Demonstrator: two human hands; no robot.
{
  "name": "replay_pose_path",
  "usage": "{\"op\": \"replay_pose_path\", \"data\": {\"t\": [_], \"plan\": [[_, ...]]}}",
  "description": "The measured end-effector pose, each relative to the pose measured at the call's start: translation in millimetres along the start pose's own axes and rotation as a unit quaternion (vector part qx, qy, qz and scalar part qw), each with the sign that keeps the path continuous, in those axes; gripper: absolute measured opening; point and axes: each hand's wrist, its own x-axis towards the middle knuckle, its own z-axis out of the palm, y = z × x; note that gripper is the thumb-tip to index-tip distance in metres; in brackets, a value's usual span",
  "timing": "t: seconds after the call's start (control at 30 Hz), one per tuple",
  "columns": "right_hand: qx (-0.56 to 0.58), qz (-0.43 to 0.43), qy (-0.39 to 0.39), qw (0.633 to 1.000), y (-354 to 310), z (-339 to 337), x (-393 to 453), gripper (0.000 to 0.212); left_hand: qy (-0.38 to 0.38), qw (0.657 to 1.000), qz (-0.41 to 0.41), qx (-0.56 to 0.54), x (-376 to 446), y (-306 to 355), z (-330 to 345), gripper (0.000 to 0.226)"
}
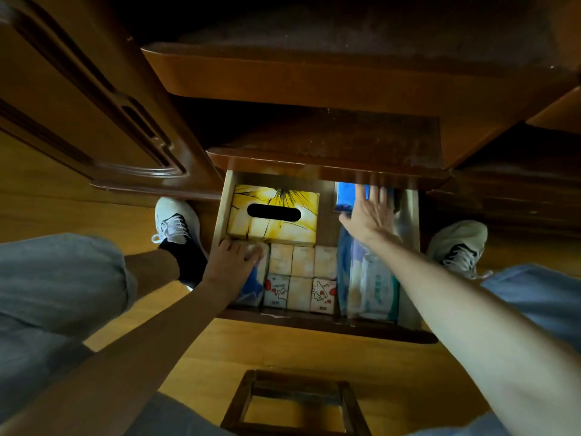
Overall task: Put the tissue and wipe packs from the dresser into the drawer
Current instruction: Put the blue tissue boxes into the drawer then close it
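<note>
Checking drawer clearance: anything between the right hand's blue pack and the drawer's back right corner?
Nothing visible blocks it. The right hand lies flat on the blue pack, already at the back right of the drawer. The dresser's ledge overhangs that corner, hiding the far end.

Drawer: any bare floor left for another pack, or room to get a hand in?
One bare strip of the drawer floor: between the yellow box and the blue pack at the back. The front is crowded: small packs edge to edge, wipes filling the right side. Left hand and right hand rest on packs.
</note>
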Motion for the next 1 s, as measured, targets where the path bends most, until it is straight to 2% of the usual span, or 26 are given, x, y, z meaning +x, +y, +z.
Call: {"op": "replay_pose_path", "data": {"t": [0.13, 0.27, 0.33, 0.43, 0.53, 0.7, 0.83, 0.93, 1.0], "plan": [[0.102, 0.132, -0.07, 0.984, -8, 3, 17, 0.112, 0.01, 1.0, -0.002, -0.008, 2, 0, 3, 0.07], [0.118, 0.208, -0.047, 0.97, -24, 5, 23, 0.101, 0.005, 1.0, -0.002, -0.009, 3, 0, 2, 0.077], [0.103, 0.209, -0.032, 0.972, -23, 6, 22, 0.094, 0.005, 1.0, -0.005, -0.001, 2, 1, 1, 0.08], [0.084, 0.134, -0.012, 0.987, -15, 5, 10, 0.095, 0.0, 1.0, -0.013, 0.002, 2, 2, 2, 0.079], [0.127, 0.048, 0.027, 0.99, -5, 6, -14, 0.102, 0.004, 1.0, -0.016, 0.004, -2, 2, 3, 0.075], [0.179, 0.011, 0.05, 0.983, 19, -2, -51, 0.115, 0.016, 1.0, -0.013, 0.022, -10, 2, 6, 0.078], [0.179, -0.068, 0.035, 0.981, 29, -12, -81, 0.113, 0.02, 0.999, -0.013, 0.035, -14, 1, 3, 0.081], [0.14, -0.173, 0.049, 0.974, 33, -17, -104, 0.11, 0.019, 0.999, -0.011, 0.035, -16, 0, 0, 0.072], [0.11, -0.27, 0.062, 0.955, 29, -17, -119, 0.112, 0.016, 0.999, -0.014, 0.037, -17, 0, -2, 0.071]]}}
